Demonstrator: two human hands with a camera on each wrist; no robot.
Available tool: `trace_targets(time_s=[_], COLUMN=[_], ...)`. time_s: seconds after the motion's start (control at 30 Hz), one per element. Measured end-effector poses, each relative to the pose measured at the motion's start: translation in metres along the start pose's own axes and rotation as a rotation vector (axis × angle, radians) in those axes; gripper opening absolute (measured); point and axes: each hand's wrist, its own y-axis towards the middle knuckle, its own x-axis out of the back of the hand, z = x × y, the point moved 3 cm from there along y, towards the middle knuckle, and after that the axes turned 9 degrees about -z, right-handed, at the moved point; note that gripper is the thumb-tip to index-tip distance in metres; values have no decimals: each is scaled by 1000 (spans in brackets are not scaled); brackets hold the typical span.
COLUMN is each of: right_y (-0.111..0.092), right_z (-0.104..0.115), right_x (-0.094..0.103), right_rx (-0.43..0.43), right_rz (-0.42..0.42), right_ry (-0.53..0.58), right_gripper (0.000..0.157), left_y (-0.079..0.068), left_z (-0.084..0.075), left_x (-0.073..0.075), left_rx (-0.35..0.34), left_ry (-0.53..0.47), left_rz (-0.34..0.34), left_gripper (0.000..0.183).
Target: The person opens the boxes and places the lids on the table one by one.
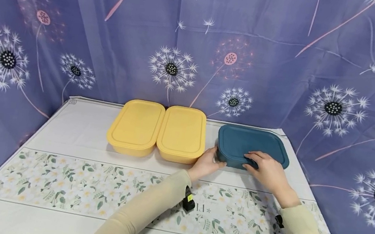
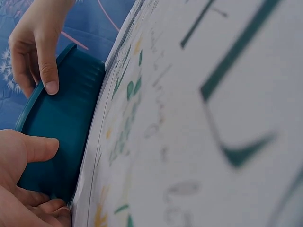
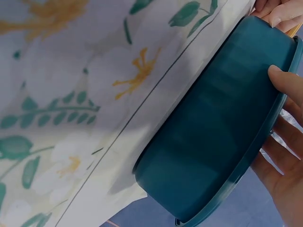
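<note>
A dark teal food storage box [image 1: 253, 144] with a flat lid stands at the back right of the table. At its left front corner is my left hand [image 1: 206, 164], thumb on the front wall and fingers round the left end, low by the table in the left wrist view. My right hand [image 1: 267, 172] grips the front edge near the middle, thumb against the front wall [image 3: 218, 123] and fingers over the lid. Two yellow lidded boxes, one on the left [image 1: 137, 124] and one on the right [image 1: 183, 130], stand side by side to the left.
A white cloth [image 1: 74, 125] with a floral band [image 1: 91, 187] covers the table. Behind and on both sides hangs a purple curtain [image 1: 126, 64] with dandelion prints, close to the boxes' back edges. A gap of cloth lies between the yellow boxes and the teal one.
</note>
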Motion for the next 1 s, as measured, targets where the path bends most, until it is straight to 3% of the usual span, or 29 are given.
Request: trace_targets(time_s=[0.47, 1.0], right_y=[1, 6], right_z=[-1, 1], right_x=[4, 7], right_rx=[-13, 48], right_rz=[-8, -25], right_ry=[18, 19], right_gripper=[35, 32], left_y=[0, 0], left_z=[-2, -2], left_x=[-5, -3], left_rx=[25, 20], left_ry=[49, 64], left_rz=[-5, -5], left_gripper=[78, 79])
